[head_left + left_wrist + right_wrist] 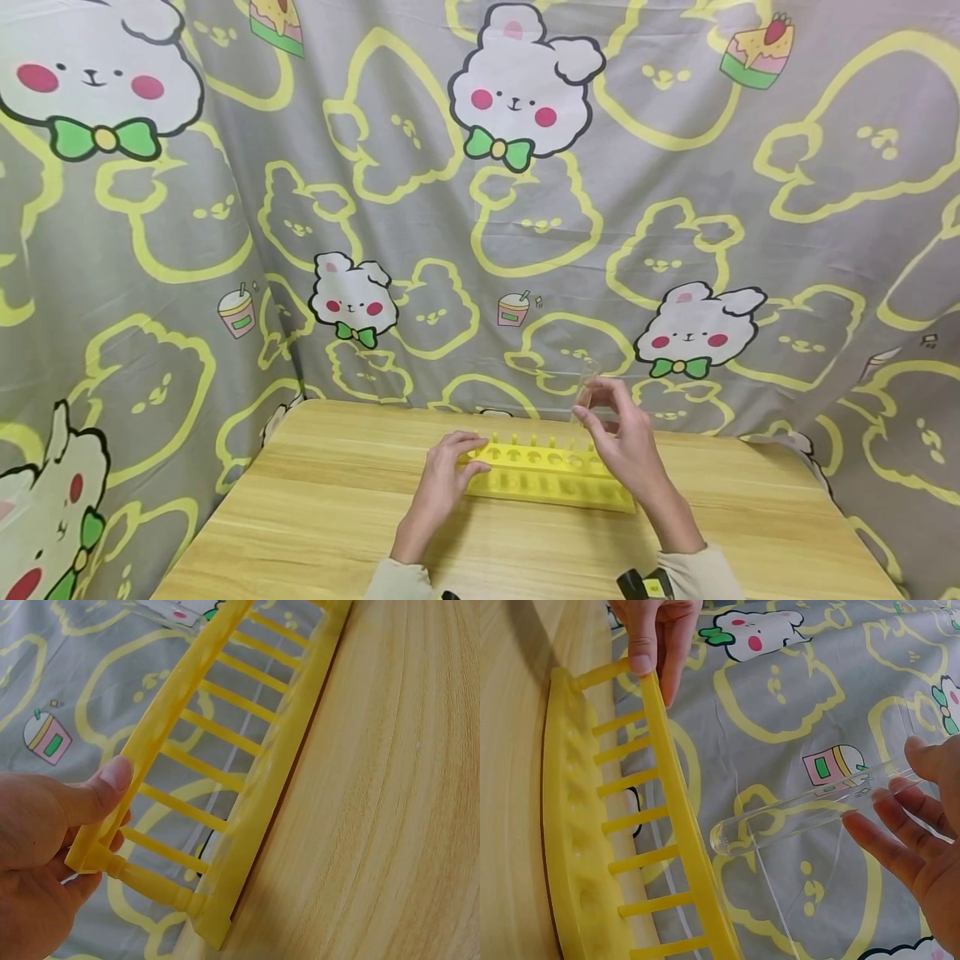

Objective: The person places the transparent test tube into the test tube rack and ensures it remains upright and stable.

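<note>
A yellow plastic test tube rack (551, 493) stands on the wooden table, with a row of round holes in its upper bar and pegs along its back. My left hand (441, 477) grips the rack's left end, the thumb on the upper bar (174, 712) in the left wrist view. Between the thumb and fingers of my right hand (628, 437) is a clear glass test tube (795, 814). Its rounded bottom points toward the rack, apart from the upper bar in the right wrist view. The tube looks empty.
The light wooden table (315, 500) extends around the rack. Behind it and along the sides hangs a grey curtain (420, 225) printed with white rabbits and yellow outlines, close to the table's back edge.
</note>
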Action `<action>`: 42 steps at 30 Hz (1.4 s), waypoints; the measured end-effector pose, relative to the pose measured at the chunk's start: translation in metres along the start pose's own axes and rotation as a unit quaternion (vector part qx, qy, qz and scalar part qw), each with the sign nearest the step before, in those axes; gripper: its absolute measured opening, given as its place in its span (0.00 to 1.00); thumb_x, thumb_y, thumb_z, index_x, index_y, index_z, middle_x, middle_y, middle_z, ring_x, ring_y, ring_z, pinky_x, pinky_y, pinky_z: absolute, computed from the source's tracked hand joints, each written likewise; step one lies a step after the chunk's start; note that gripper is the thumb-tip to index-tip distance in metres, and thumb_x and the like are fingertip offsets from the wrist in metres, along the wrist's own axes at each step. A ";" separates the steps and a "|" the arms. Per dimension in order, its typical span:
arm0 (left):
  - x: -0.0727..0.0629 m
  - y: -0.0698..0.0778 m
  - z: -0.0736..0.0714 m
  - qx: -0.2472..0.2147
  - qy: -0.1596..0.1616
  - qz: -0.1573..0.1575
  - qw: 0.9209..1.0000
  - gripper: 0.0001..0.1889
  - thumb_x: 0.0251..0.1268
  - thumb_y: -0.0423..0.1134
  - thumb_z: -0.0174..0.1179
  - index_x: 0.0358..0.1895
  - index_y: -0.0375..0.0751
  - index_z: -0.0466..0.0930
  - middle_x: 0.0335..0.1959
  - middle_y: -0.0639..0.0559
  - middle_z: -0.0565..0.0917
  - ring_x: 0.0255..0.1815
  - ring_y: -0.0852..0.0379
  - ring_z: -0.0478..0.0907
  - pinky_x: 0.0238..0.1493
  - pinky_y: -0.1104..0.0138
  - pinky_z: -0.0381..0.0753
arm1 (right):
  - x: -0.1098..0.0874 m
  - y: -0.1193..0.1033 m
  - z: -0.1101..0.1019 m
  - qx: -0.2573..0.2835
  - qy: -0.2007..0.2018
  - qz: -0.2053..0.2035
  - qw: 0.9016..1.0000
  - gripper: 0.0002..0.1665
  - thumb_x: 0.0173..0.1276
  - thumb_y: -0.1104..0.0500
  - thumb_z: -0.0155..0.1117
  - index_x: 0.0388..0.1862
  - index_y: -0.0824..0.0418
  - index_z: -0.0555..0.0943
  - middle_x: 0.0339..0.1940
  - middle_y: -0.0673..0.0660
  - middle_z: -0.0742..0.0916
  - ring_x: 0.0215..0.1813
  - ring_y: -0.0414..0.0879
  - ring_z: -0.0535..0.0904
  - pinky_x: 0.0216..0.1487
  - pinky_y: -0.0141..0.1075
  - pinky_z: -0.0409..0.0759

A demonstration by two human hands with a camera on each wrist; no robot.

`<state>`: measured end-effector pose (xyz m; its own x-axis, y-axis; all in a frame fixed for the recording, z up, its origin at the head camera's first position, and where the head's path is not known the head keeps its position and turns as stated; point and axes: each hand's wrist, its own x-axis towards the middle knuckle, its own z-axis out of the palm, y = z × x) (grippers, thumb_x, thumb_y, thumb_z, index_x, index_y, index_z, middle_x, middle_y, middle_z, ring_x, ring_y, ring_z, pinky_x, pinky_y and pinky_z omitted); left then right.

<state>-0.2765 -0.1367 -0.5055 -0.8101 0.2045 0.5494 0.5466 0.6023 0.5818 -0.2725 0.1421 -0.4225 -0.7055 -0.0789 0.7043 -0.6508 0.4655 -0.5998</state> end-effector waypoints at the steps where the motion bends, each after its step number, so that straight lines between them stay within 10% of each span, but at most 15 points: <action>1: 0.000 0.000 0.000 0.000 0.000 -0.001 1.000 0.19 0.56 0.34 0.74 0.51 0.32 0.88 0.51 0.41 0.86 0.54 0.43 0.84 0.57 0.53 0.85 | 0.000 -0.001 0.000 0.002 0.001 -0.001 1.000 0.23 0.67 0.68 0.73 0.58 0.61 0.76 0.40 0.46 0.84 0.43 0.43 0.84 0.30 0.33 0.87; 42: 0.000 -0.001 0.000 0.002 -0.002 -0.001 1.000 0.18 0.56 0.33 0.74 0.51 0.33 0.88 0.51 0.41 0.86 0.54 0.43 0.84 0.56 0.54 0.85 | 0.004 -0.032 0.011 0.032 0.001 -0.033 0.999 0.21 0.65 0.78 0.67 0.55 0.69 0.75 0.40 0.58 0.84 0.44 0.54 0.85 0.31 0.33 0.88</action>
<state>-0.2768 -0.1368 -0.5062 -0.8127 0.2065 0.5449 0.5437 0.6053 0.5814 -0.2579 0.1173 -0.4044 -0.6595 -0.1051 0.7443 -0.7127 0.4023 -0.5747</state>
